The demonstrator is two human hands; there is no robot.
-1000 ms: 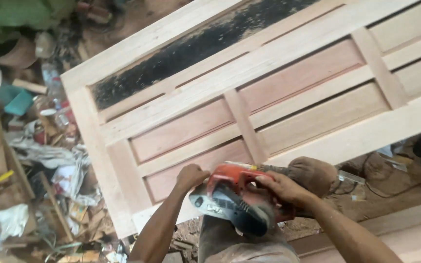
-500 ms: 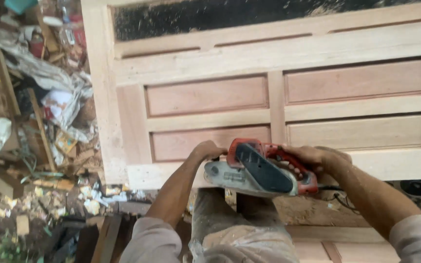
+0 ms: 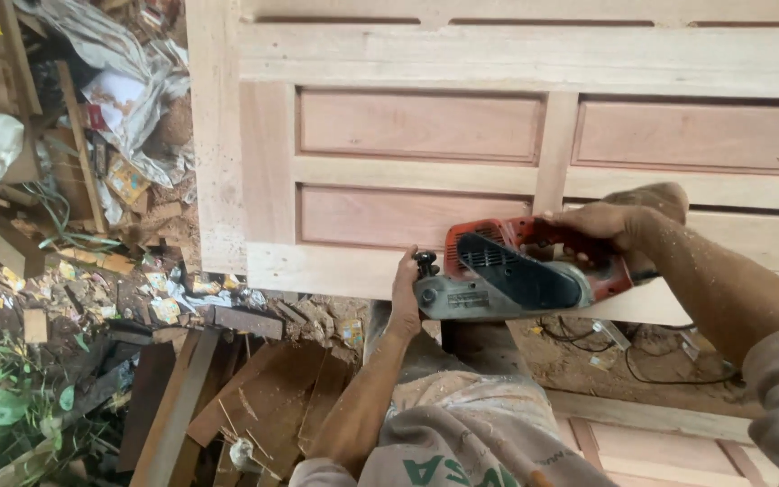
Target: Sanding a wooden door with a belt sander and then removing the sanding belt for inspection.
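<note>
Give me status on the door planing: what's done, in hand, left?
Done: door is assembled, panels and rails fitted, wood bare. In hand: planer sits on the near edge rail, right hand on its handle, left hand at its front knob. Left: cannot tell how much of that edge is planed; no finish on any face.

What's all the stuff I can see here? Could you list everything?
Panelled wooden door: one, pale and reddish bare wood, lying flat across the top and middle.
Power planer: one, red, black and grey, on the door's near edge.
Black cable: one, on the dirt under the door at right.
Dark planks: several, brown, on the ground at lower centre.
Plastic sheeting: crumpled, grey-white, upper left.
Scraps and litter: many, mixed colours, left of the door.
Green plants: a few, lower left.
Left hand: at the planer's front knob.
Right hand: gripping the rear handle.
</note>
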